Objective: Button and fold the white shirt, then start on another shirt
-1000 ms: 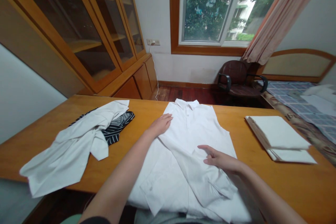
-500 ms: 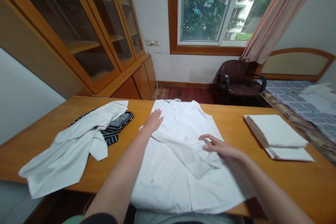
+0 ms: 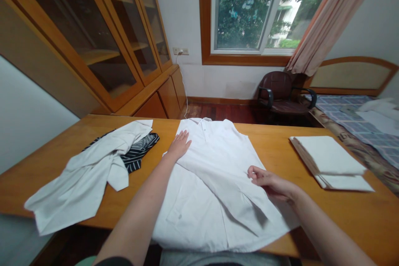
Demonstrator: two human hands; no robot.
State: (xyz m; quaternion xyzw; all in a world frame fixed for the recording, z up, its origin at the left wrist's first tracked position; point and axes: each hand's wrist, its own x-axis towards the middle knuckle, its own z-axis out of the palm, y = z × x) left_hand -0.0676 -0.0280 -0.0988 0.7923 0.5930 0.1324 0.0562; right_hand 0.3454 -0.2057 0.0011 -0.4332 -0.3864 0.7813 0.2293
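A white shirt (image 3: 199,191) lies spread on the wooden table, its collar end toward the far edge and its hem over the near edge. One sleeve (image 3: 218,174) runs slantwise across the shirt's body toward the right. My left hand (image 3: 180,145) lies flat near the shirt's upper left, fingers stretched out. On the right side my right hand (image 3: 269,181) is closed, its thumb and fingers pinching the sleeve's cloth, which is drawn taut and slightly raised. The exact part pinched is partly hidden by the fingers.
Left on the table (image 3: 143,199) lies a rumpled white garment (image 3: 90,166) over a black striped cloth (image 3: 140,149). A folded stack of white cloth (image 3: 327,156) sits at the right. Beyond are a glass-door cabinet (image 3: 134,83), an office chair (image 3: 280,91) and a bed (image 3: 352,112).
My right hand has moved slightly right and its fingers have closed, drawing the sleeve straighter toward the right. My left hand has slid a little left, still flat on the shirt.
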